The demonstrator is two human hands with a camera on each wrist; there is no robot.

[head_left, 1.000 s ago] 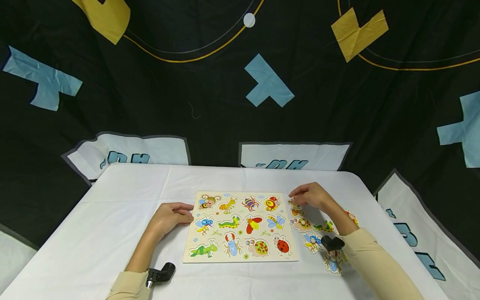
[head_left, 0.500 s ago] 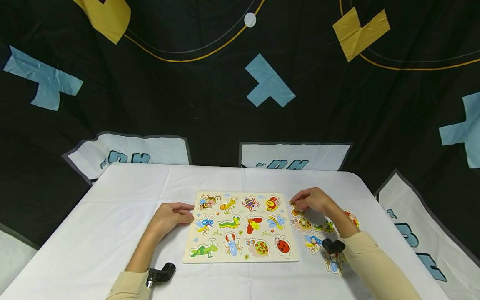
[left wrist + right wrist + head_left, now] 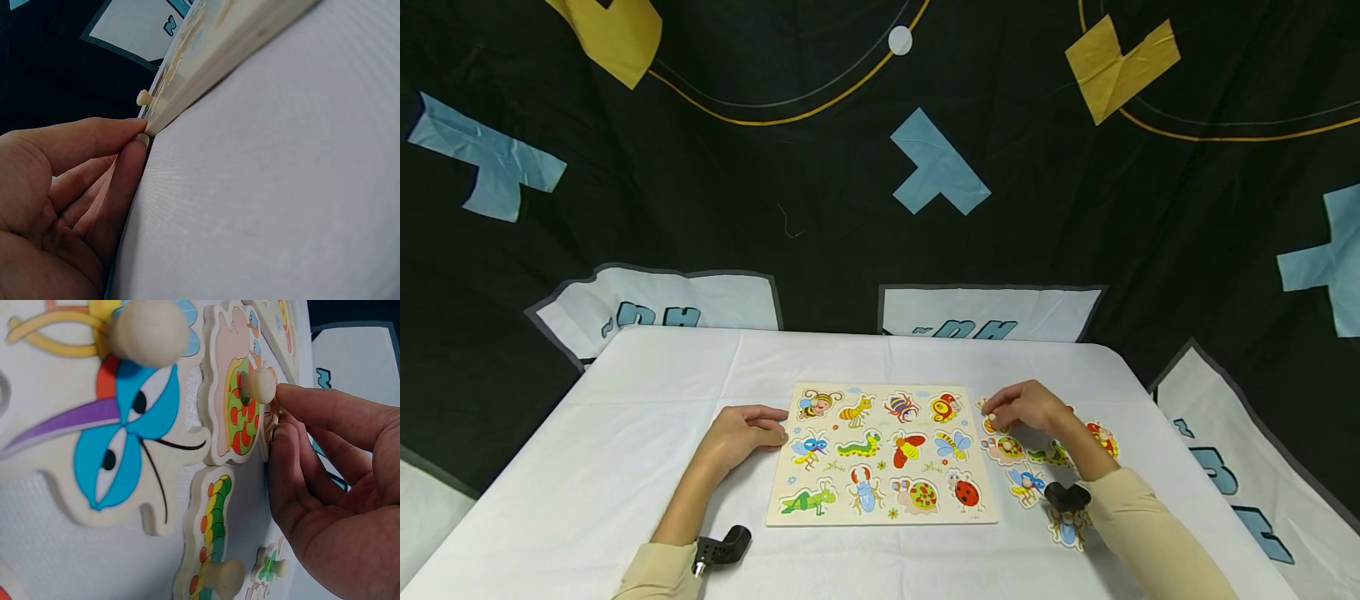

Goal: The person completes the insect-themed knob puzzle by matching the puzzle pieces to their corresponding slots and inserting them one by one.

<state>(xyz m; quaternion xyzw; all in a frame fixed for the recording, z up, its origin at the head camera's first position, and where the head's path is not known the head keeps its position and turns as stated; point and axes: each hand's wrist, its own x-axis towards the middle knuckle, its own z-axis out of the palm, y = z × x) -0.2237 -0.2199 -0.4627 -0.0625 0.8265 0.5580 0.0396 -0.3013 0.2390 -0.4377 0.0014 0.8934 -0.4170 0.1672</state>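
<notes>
Fingers of the left hand (image 3: 736,433) extended, tips touching the left edge of a cream rectangular wooden puzzle board (image 3: 883,457), printed with small creatures in three rows. Black wrist camera (image 3: 722,547) on that arm, left of the board's near corner. Just right of the board: yellow-striped bee-shaped wooden piece (image 3: 990,426), flat on the cloth, mostly hidden under the curled fingers of the right hand (image 3: 1028,405). Thumb and finger close together there; cannot tell whether they grip. Right wrist view: round pale wooden knob (image 3: 259,385) of the pink snail-shaped wooden piece with green-and-red shell (image 3: 1004,450) stands before the fingertips. Snail lies just near of the bee. Farther right: blue-eyed insect-shaped wooden piece (image 3: 1025,483), nearer; green-and-yellow caterpillar-shaped wooden piece (image 3: 1050,452), beside the forearm; blue beetle-shaped wooden piece (image 3: 1066,528), nearest, partly covered by the second black wrist camera (image 3: 1066,496); red-and-yellow wooden piece (image 3: 1102,437), rightmost.

Board's long axis left to right. Bee's visible strip runs far-left to near-right; full axis hidden.

Table under white cloth (image 3: 820,562), fold lines showing. Black fabric backdrop (image 3: 722,192) beyond, bearing yellow and light-blue patches, left through right; white panels with blue lettering (image 3: 992,304) behind the far edge and down the right.
</notes>
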